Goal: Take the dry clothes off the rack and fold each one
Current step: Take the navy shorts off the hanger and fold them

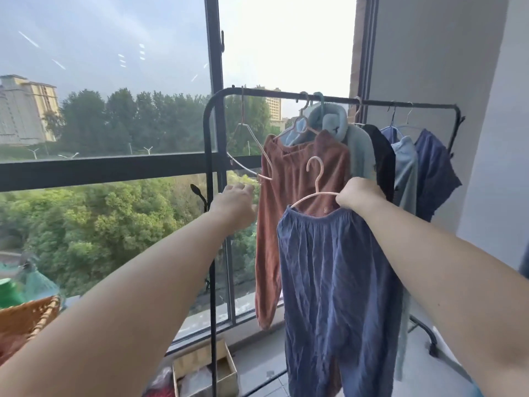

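A black clothes rack [286, 94] stands before the window. My right hand [359, 196] grips a pink hanger [316, 181] that carries blue trousers [335, 296], held off the rail in front of the other clothes. My left hand [236, 204] reaches toward the lower end of an empty pink hanger [252, 150] that dangles tilted from the rail, its fingers loosely curled just below it. On the rail hang rust-brown trousers [277, 202], a light blue garment [326, 121], a black one [382, 161], a pale blue one [406, 173] and a dark blue one [432, 173].
A wicker basket [28, 316] sits at the lower left with a green bottle behind it. A cardboard box [206, 368] lies on the floor by the rack's left leg. A large window with a dark crossbar [114, 170] is behind; a grey wall [486, 110] is on the right.
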The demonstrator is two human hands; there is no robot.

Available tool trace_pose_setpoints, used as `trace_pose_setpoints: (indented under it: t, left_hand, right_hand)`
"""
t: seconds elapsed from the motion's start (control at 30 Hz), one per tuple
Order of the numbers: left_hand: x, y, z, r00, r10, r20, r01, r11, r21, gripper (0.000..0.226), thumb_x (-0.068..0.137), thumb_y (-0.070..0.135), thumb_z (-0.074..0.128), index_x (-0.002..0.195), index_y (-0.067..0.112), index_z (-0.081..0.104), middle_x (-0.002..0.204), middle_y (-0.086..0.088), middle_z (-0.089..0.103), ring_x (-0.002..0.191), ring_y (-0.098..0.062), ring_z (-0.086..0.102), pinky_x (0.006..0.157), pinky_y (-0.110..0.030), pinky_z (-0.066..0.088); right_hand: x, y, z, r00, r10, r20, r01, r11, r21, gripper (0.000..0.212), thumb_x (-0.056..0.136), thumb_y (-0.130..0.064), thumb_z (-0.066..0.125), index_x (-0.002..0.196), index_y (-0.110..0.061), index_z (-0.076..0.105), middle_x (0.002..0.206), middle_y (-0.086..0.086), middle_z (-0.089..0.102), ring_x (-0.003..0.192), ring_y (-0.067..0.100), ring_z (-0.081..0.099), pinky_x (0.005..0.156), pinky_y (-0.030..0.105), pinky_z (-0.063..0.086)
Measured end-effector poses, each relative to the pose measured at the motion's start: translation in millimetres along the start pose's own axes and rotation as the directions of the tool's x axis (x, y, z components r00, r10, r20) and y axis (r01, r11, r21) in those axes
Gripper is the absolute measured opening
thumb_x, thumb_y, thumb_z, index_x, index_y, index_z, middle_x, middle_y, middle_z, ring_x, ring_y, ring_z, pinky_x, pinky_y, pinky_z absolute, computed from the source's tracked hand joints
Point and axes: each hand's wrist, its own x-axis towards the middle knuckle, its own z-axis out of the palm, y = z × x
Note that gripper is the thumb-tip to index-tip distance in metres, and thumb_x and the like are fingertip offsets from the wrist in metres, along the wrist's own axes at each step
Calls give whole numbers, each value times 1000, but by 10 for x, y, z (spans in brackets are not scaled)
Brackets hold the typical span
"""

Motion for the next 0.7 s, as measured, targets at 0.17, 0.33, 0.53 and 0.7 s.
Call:
trace_pose_setpoints:
  t: [0.17, 0.33, 0.53, 0.7]
  left_hand:
    - [-443, -134, 344, 976, -65, 209, 54, 997, 55, 56, 93, 26, 48, 144, 14, 31, 144, -10, 37, 132, -29, 36, 104, -47, 40]
    - [-799, -443, 457, 910, -131, 393, 106, 991, 85, 60, 92, 33, 52, 144, 12, 31, 143, -12, 38, 128, -30, 40, 104, -42, 39]
    - [-1145, -830, 410, 874, -176, 454, 193, 981, 8, 69, 94, 33, 54, 150, 13, 19, 147, -11, 39, 131, -27, 42, 106, -34, 37]
    - [-1352, -1173, 353, 872, -252, 420, 306, 950, -65, 59, 97, 36, 47, 147, 14, 25, 139, -12, 46, 121, -29, 49, 96, -33, 40]
  right_hand:
    - [-463, 30, 174, 954, -34, 298, 61, 995, -83, 15, 87, -15, 49, 75, -7, 53, 70, 5, 47, 68, 22, 51, 56, 27, 38]
    - [-776, -134, 326, 873, -154, 462, 192, 981, -35, 9, 90, -11, 48, 92, -4, 54, 72, 4, 47, 75, 22, 49, 51, 23, 34]
    - [-891, -507, 441, 783, -334, 524, 265, 942, 206, 7, 79, -16, 59, 76, -10, 58, 68, 3, 54, 52, 16, 48, 49, 23, 37]
    - [-979, -925, 567, 712, -478, 514, 330, 874, 356, 10, 75, -17, 62, 70, -10, 56, 58, 1, 47, 46, 15, 39, 49, 24, 33]
